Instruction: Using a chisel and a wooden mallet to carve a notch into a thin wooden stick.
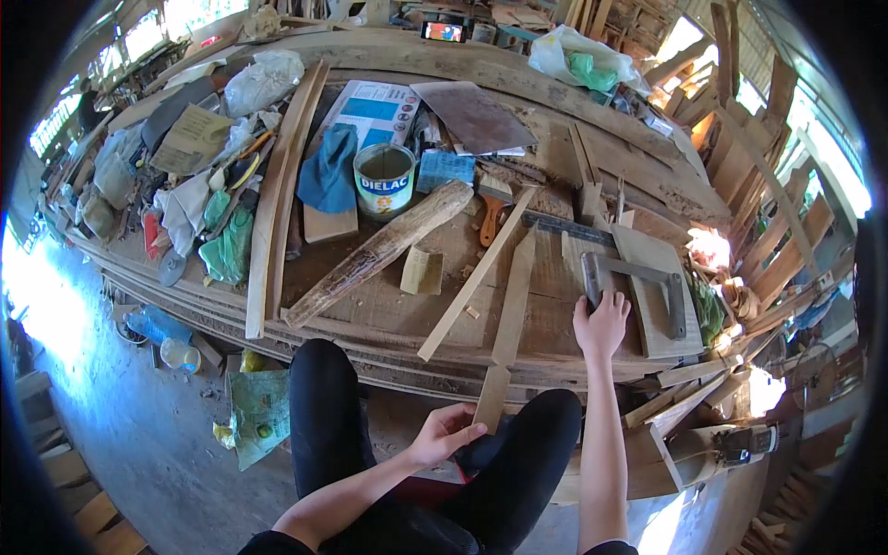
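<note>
My left hand [446, 431] grips the near end of a long thin wooden strip [511, 314] that runs from my lap up onto the workbench [388, 319]. My right hand [600, 324] reaches over the bench edge and rests on the near end of a metal try square [638, 277], fingers curled on its grey handle. The square lies across a small flat board [661, 314]. A second, longer wooden strip [476, 275] lies diagonally just left of the one I hold. My knees in black trousers are below the bench edge.
A paint can [385, 178], a blue cloth [330, 168], a rough round log [379, 252], a paintbrush [492, 205], long planks [275, 199] and bags of clutter cover the bench. A power tool [740, 444] sits on scrap wood at lower right.
</note>
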`<state>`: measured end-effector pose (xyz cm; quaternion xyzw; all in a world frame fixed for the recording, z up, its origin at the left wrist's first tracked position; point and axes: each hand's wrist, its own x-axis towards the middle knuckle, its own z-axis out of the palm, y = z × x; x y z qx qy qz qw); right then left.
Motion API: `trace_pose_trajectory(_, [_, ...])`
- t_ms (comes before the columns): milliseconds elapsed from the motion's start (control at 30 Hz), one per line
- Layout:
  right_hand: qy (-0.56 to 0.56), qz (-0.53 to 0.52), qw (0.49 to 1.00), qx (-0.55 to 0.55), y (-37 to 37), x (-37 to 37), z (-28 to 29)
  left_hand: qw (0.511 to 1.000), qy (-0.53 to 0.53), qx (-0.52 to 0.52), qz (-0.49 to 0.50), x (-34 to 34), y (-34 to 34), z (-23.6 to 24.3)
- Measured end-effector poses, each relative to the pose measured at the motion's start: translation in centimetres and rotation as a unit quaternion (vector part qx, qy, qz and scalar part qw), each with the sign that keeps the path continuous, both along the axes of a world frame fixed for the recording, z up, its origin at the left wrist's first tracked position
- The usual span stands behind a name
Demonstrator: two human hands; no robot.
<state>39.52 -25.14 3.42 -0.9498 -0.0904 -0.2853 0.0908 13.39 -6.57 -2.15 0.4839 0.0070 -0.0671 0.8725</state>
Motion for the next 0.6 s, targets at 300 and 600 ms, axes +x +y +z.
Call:
trace_pose_trajectory(300, [0.005,-0.007,1.000,-0.003,-0.12,-0.04,0.00,1.000,0.006,0.008,0.004,-0.09,-0.01,0.85])
trace_pose_trajectory(600, [0.008,-0.003,1.000,-0.003,-0.01,0.00,0.07,1.000,-0.003,0.020,-0.008,0.14,0.03,0.21])
